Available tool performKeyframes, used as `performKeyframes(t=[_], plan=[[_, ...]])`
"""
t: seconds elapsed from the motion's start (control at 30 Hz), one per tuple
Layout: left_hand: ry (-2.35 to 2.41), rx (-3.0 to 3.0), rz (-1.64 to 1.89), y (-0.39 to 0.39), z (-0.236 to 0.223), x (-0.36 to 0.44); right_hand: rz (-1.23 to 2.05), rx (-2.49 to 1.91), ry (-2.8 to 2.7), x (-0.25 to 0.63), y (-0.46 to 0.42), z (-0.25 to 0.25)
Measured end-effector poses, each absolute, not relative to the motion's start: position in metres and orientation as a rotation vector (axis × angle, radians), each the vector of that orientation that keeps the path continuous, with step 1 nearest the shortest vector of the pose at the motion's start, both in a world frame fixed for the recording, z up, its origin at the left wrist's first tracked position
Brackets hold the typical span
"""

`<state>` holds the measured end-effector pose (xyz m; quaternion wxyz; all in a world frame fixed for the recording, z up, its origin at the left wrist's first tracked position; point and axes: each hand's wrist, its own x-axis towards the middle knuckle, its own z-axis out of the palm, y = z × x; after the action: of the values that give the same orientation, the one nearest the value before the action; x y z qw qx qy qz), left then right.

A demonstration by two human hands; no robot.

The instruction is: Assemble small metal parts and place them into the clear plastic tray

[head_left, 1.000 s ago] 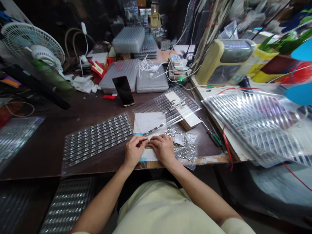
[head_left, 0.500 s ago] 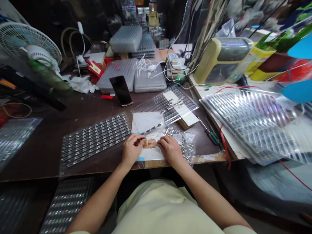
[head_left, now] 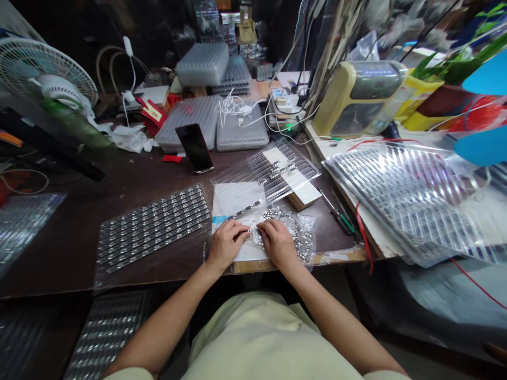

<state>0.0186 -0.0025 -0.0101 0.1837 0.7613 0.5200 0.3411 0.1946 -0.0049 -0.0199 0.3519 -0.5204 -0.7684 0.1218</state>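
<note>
The person's left hand [head_left: 226,244] lay at the near edge of a white paper sheet [head_left: 233,199], its fingers pressed together and reaching right; whatever the fingertips may have pinched was too small to tell. The right hand [head_left: 278,244] sat just beside it, fingers curled downward over the near edge of a clear plastic bag of small silver metal parts [head_left: 301,240], though whether it gripped anything could not be told.

A slim silver metal strip [head_left: 247,211] lay on the sheet just beyond the hands. Left of the sheet, a clear plastic pack of long silver metal strips [head_left: 152,227] lay flat on the dark brown workbench [head_left: 79,258]. Beyond the sheet stood a black smartphone [head_left: 194,148], leaning back. Touching the sheet's far right corner lay a clear ridged plastic tray with a few silver pieces [head_left: 285,169], partly over a pale wooden block [head_left: 304,198]. Right of the sheet lay green-handled screwdrivers [head_left: 343,222], and farther right a tall stack of clear plastic packs [head_left: 396,203].
</note>
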Motion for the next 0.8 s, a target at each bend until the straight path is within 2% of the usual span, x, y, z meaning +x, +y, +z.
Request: performKeyframes(t=[0.63,0.8], plan=[[1.440,2.077,0.988,-0.002,-0.007,0.017,0.340,-1.321,-1.998,0.196,-0.006,-0.015],[1.763,2.074,1.116,0.006,0.003,-0.015,0.294,-1.385,-2.062,0.183,-0.005,-0.007]])
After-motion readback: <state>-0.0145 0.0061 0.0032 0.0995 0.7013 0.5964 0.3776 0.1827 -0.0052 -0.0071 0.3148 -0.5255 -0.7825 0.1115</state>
